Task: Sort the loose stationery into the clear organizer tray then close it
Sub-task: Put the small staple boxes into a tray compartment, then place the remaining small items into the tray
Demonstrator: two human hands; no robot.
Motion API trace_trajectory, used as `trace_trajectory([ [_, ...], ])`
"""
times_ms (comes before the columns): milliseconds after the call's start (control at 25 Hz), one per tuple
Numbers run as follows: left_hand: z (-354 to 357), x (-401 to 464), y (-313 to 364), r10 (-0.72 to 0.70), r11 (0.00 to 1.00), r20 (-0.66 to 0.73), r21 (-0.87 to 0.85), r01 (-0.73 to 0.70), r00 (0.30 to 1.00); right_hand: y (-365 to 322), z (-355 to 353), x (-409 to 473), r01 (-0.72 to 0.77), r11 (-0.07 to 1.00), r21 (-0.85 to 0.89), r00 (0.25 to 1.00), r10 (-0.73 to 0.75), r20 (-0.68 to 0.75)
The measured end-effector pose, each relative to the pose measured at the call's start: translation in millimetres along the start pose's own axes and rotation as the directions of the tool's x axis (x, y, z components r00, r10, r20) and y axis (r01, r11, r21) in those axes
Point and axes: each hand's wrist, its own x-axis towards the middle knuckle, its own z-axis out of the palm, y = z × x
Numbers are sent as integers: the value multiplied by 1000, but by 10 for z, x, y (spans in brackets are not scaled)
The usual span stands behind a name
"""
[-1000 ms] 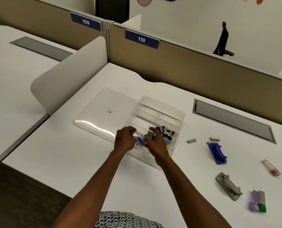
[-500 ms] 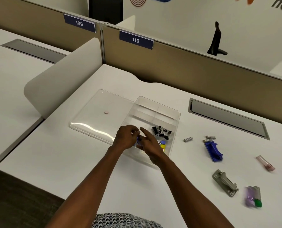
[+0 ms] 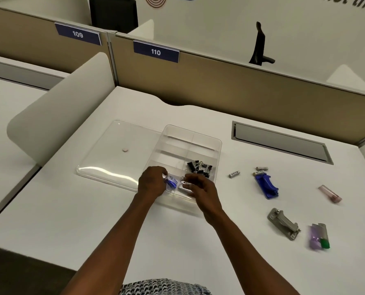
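Note:
The clear organizer tray (image 3: pixel 216 150) lies mid-desk, its hinged lid (image 3: pixel 113 154) folded flat to the left. A pile of black binder clips (image 3: pixel 199 167) fills one right-hand compartment. My left hand (image 3: pixel 151 185) is at the tray's near-left corner, fingers curled on a small blue item (image 3: pixel 171 183). My right hand (image 3: pixel 200 189) hovers over the near compartment, fingers loosely apart above small pale pieces (image 3: pixel 184 186). Loose on the desk to the right are three batteries (image 3: pixel 234 174), a blue stapler (image 3: pixel 266 187), a grey stapler (image 3: pixel 283 223), a pink lighter (image 3: pixel 329 193) and purple and green lighters (image 3: pixel 319 236).
A curved white divider panel (image 3: pixel 56 116) stands left of the lid. A grey cable hatch (image 3: pixel 281 143) is set into the desk behind the loose items. A tan partition (image 3: pixel 220 81) closes the back. The desk's front edge runs below my forearms.
The grey piece seen in my right hand a second ago is no longer in it. That hand's fingers have spread and shifted slightly right. My left hand stays at the tray's corner.

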Motion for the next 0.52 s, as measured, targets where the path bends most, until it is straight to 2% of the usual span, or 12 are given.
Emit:
trace_trajectory([
  [80,28,30,30,12,1000,-2,-17,-12,1000,21,-181,-123,9,999,31,999,-8,-32],
  [240,125,75,168,82,971,-76,-217,-96,994,130,-459,-310,27,997,70,994,-19,-107],
  [400,235,-10,264,172,957,-163,-205,-204,972,187,-729,-403,42,996,85,971,-20,-240],
  [520,303,-99,395,211,954,-257,-156,-256,943,251,-1010,-379,5,1000,30,904,8,-428],
])
